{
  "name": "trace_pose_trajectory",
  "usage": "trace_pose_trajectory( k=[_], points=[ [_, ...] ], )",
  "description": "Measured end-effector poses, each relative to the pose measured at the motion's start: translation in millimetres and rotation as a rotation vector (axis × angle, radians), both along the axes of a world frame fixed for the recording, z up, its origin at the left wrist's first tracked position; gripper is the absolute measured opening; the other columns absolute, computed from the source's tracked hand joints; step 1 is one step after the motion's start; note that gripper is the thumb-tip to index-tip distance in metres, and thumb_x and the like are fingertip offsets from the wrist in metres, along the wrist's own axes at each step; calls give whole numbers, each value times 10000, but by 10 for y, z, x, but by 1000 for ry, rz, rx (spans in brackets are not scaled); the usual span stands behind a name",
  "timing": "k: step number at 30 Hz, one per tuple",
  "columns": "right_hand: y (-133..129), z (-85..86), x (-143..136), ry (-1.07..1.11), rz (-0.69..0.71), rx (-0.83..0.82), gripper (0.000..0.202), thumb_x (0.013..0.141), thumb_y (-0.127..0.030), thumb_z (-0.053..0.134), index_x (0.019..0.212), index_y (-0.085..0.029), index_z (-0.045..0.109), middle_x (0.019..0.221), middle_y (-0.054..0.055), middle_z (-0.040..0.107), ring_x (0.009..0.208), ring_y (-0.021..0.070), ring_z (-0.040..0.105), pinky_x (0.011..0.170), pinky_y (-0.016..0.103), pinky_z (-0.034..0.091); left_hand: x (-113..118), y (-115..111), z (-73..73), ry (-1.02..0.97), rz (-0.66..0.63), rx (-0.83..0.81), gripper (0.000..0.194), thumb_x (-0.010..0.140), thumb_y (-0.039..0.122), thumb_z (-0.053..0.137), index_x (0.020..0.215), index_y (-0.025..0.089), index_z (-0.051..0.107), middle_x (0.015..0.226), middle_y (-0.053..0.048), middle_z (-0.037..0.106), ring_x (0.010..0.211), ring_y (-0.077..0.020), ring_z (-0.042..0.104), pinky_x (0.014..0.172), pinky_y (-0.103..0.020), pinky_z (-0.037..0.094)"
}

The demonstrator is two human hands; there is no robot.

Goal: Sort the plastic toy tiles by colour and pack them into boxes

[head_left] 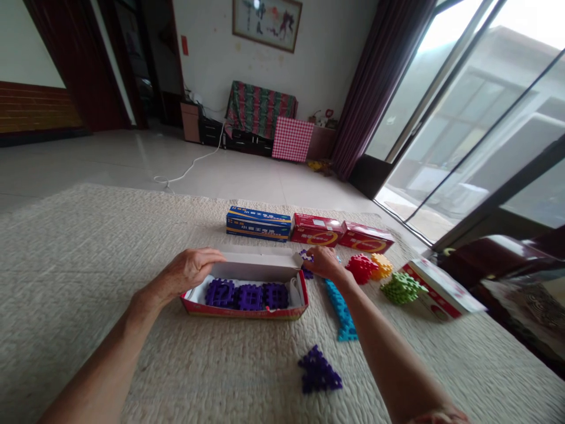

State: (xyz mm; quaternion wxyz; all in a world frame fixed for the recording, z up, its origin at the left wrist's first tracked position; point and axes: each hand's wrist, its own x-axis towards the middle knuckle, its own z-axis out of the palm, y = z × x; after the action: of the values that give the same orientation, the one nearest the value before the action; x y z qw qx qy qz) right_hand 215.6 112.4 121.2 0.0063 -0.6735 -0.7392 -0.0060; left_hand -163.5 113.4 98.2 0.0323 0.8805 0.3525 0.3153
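Note:
An open red box (247, 314) with a white inside holds purple plastic lattice pieces (250, 297) in a row. Its white lid flap (260, 268) stands raised along the far side. My left hand (198, 268) grips the flap's left end, fingers pressed together. At the flap's right end, my right hand (321, 261) pinches the corner. A purple piece (304, 268) lies partly hidden behind my right hand. Nearer to me, another purple piece (318, 371) rests on the mat.
Beyond the box stand a blue box (258, 225) and two red boxes (315, 231). To the right lie a blue strip (339, 309), red pieces (362, 268), yellow pieces (381, 266), green pieces (401, 288) and a red-and-white box (445, 287), all on a woven mat (110, 253).

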Motion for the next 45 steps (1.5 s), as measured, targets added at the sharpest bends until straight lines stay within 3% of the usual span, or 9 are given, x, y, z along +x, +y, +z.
trace_pose_trajectory(
  k=[6,10,13,20,24,28,32,38,45],
  points=[
    [-534,416,-76,366,203,234,285,802,-286,621,1071,-199,660,1086,78,707,975,220,652,872,324,466,-1,-31,25,14,11,-44,402,796,140,416,977,235,761,1023,5,763,960,-161,712,917,-264,547],
    [-868,521,-342,530,487,113,296,772,-203,642,1067,-228,635,1122,34,689,1016,185,639,913,321,475,-9,-44,30,44,31,-66,411,793,136,417,998,235,759,1056,-3,755,985,-170,705,930,-273,536],
    [-918,460,-525,504,520,7,304,741,-157,656,1039,-215,639,1095,48,694,1001,188,643,908,331,490,-9,-48,28,43,23,-63,416,798,128,414,1003,242,758,1056,3,755,992,-168,703,929,-265,531],
    [-873,385,-612,447,492,15,319,721,-133,658,1033,-194,628,1168,87,657,1074,218,616,954,373,481,-17,-40,20,42,20,-67,401,817,130,419,1010,232,756,1055,-10,753,999,-175,701,927,-274,530],
    [-842,457,-419,461,448,145,251,794,-169,613,1042,-206,626,1133,71,673,1049,209,628,927,365,480,-12,-37,31,33,23,-67,400,812,136,416,999,227,758,1046,-10,756,987,-176,703,920,-275,536],
    [-648,469,-87,362,255,225,230,830,-190,576,1051,-189,640,1095,86,694,998,224,647,884,365,480,-15,-13,7,20,8,-56,391,809,156,418,977,232,763,1015,-2,762,957,-172,710,905,-256,542],
    [-372,329,142,96,92,44,347,793,-147,581,1136,-151,633,1155,127,681,1066,243,628,915,350,449,-34,26,-47,27,21,-53,376,823,181,426,984,240,761,1027,-1,759,967,-172,707,921,-249,531],
    [-97,96,42,-16,151,-109,386,727,-117,619,1101,-205,661,1169,98,681,1125,232,596,981,330,377,-38,29,-56,18,19,-50,372,833,188,418,970,228,762,1007,-11,763,947,-174,712,903,-256,542],
    [22,9,-47,-73,146,-172,317,700,-126,640,1011,-179,677,1053,118,701,1013,253,627,899,327,397,-29,15,-44,22,14,-38,379,832,166,414,976,220,760,1015,-15,761,952,-174,711,897,-252,544]
  ],
)
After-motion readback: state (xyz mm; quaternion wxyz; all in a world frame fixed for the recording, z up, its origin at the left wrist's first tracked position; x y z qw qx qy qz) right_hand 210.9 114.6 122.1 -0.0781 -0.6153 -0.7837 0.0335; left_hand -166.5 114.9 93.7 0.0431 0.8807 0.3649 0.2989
